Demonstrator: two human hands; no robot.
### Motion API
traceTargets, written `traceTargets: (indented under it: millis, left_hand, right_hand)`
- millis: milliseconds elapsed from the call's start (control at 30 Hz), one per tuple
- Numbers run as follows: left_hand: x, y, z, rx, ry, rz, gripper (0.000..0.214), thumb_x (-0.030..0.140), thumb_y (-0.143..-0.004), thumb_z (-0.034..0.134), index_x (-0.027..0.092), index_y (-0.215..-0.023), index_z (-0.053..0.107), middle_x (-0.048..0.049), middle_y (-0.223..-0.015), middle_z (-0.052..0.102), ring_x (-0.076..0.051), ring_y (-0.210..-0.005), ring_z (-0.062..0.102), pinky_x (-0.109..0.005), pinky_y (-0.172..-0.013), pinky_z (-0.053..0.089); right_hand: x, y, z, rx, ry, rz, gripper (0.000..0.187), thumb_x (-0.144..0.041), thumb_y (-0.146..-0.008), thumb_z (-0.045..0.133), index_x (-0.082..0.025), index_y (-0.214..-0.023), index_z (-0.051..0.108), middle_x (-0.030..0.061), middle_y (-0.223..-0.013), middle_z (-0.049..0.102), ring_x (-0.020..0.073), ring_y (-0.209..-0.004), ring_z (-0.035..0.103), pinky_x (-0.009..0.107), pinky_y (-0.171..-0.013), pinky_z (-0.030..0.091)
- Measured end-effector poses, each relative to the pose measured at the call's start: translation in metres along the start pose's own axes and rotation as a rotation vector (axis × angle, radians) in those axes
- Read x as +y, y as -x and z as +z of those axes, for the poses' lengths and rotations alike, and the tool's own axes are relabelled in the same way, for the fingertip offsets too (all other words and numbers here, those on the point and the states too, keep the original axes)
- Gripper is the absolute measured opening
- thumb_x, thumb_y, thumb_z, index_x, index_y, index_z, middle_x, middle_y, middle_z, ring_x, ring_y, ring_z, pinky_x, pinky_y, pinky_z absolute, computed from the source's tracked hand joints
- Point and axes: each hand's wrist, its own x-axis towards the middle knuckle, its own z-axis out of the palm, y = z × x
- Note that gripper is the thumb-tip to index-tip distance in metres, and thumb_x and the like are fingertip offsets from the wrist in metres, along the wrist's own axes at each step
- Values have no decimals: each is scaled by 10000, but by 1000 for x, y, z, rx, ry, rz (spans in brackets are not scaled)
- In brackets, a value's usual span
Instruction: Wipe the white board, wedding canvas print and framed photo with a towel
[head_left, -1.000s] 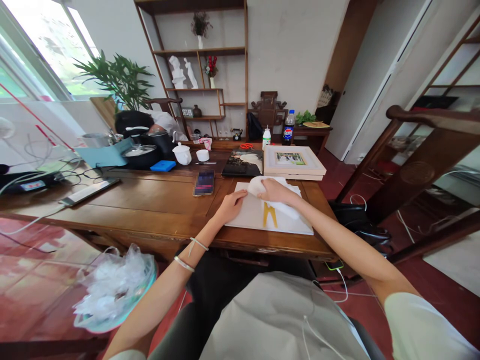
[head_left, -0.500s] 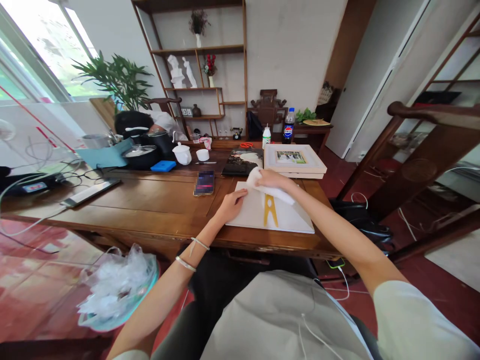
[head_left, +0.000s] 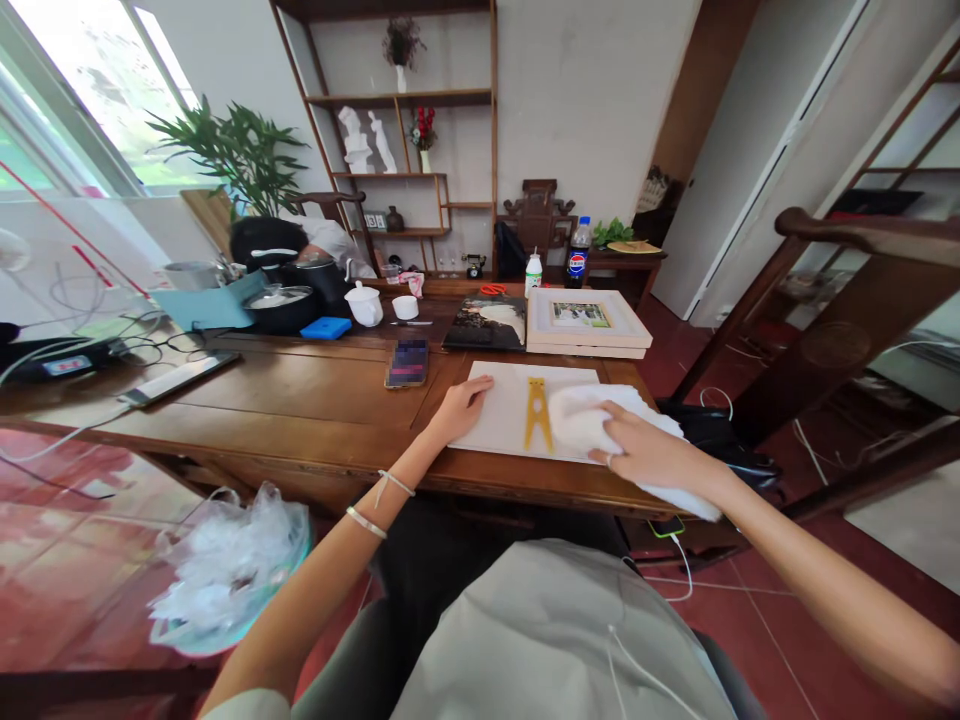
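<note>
A white rectangular board [head_left: 499,410], perhaps a picture back, lies flat on the table near its front edge. On its middle is a yellow A-shaped piece [head_left: 538,415] with a hole in it. My left hand [head_left: 463,408] rests on the board's left edge, fingers stretched forward and thumb apart. Bunched under my right hand [head_left: 649,450] is a white cloth [head_left: 581,415], gripped by its fingers over the board's right part. The cloth's loose end trails past the table's front edge and hides the board's right side.
Behind the board are a white picture frame [head_left: 589,322], a dark picture [head_left: 487,322], a bottle of cola [head_left: 577,255] and red-handled scissors [head_left: 493,289]. A phone [head_left: 407,363] lies to the left. A chair [head_left: 847,310] stands right; a bag-filled bin [head_left: 232,575] is below left.
My right hand has swept the white cloth from the board's far edge to its right side, toward me. My left hand stays on the left edge.
</note>
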Motion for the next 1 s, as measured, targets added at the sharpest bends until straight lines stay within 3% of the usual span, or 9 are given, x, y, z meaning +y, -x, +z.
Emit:
traceTargets:
  millis: [133, 367, 500, 567, 667, 800, 867, 1000]
  left_hand:
    - [0, 0, 0, -3, -12, -4, 361, 143, -828, 402, 128, -1095, 644, -75, -1205, 620, -185, -1177, 540, -354, -1066, 374]
    - [1, 0, 0, -11, 0, -15, 353, 142, -832, 404, 129, -1090, 644, -78, -1224, 607, -195, -1182, 536, -369, -1071, 365]
    - [0, 0, -1, -10, -1, -9, 352, 143, -832, 405, 126, -1092, 642, -78, -1219, 611, -193, -1183, 535, -364, -1068, 370]
    - [0, 0, -1, -14, -1, -11, 352, 144, -832, 404, 120, -1092, 642, -84, -1215, 612, -194, -1180, 537, -358, -1066, 373]
    - [1, 0, -1, -15, -3, -15, 355, 146, -830, 406, 135, -1095, 642, -68, -1219, 612, -191, -1181, 536, -350, -1068, 371]
    - [1, 0, -1, -10, -1, -9, 359, 155, -830, 406, 134, -1100, 642, -68, -1224, 607, -188, -1181, 536, -344, -1068, 374]
    - [2, 0, -1, -12, 2, -11, 362, 155, -828, 407, 140, -1103, 642, -64, -1223, 608, -188, -1180, 537, -350, -1068, 373]
    - [2, 0, -1, -14, 10, -16, 367, 147, -821, 407, 153, -1101, 643, -50, -1217, 613, -191, -1180, 537, -360, -1070, 372]
  right_hand:
    - [-12, 14, -8, -87, -55, -14, 272, -416, -830, 492, -172, -842, 610, 130, -1200, 529, 243, -924, 585, 330, -847, 415]
    - [46, -67, -5, 50, 20, 131, 333, -384, -830, 504, -97, -976, 587, 176, -1122, 575, 279, -1054, 527, 320, -889, 379]
    - [49, -91, 4, 98, 59, 163, 297, -313, -873, 447, -71, -966, 594, 196, -1122, 586, 279, -1074, 515, 325, -905, 361]
    - [39, -84, 9, 94, 73, 142, 281, -284, -873, 446, -66, -958, 602, 208, -1158, 574, 299, -1106, 490, 353, -925, 344]
    - [15, -52, 12, 58, 90, 69, 246, -270, -855, 470, -83, -910, 620, 220, -1225, 541, 321, -1142, 469, 379, -932, 345]
    - [-20, 5, -1, -70, 27, -72, 162, -236, -817, 485, -161, -827, 628, 159, -1334, 469, 291, -1226, 423, 341, -941, 356]
    - [-29, 23, -11, -149, -13, -48, 135, -230, -785, 506, -189, -819, 630, 130, -1279, 518, 293, -1176, 470, 340, -906, 382]
    - [-18, 10, -23, -194, -38, 74, 257, -427, -801, 513, -189, -804, 609, 122, -993, 631, 264, -894, 592, 324, -779, 432]
